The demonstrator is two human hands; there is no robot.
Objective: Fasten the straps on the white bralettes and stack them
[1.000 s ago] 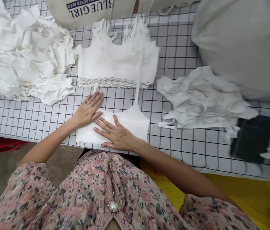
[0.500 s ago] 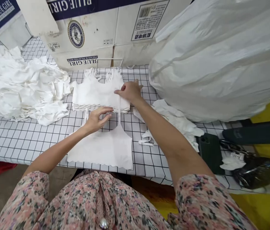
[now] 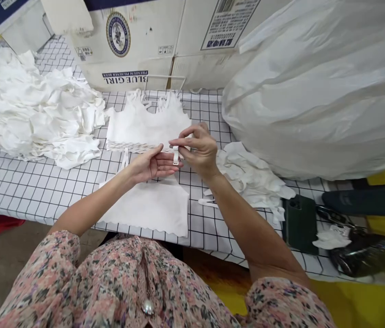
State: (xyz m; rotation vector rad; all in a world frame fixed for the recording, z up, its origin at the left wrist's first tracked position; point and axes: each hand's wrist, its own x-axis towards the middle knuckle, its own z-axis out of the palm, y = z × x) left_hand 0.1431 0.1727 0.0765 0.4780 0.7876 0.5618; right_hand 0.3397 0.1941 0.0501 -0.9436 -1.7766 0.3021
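Note:
A white cropped camisole [image 3: 151, 205] lies flat near the table's front edge, its scalloped hem toward me. Between thumb and fingers, my right hand [image 3: 199, 150] pinches one of its shoulder straps [image 3: 176, 156], raised above the neckline. Palm up with fingers stretched out, my left hand [image 3: 156, 165] is under or just beside that strap; whether they touch I cannot tell. The camisole's other strap [image 3: 125, 157] stretches away on the left, partly behind my left wrist. Just beyond both hands sits a neat stack of similar white camisoles [image 3: 147, 125], straps pointing away from me.
A large heap of white garments [image 3: 42, 109] fills the left side. Loose white garments [image 3: 247, 171] lie right of my right hand, near a dark phone [image 3: 300, 223] and a black plastic bag [image 3: 366, 253]. A carton [image 3: 151, 41] and a big white sack [image 3: 315, 91] stand behind.
My right hand has come back toward me with the strap, off the stack. My left hand has turned palm up and moved right, close to the strap.

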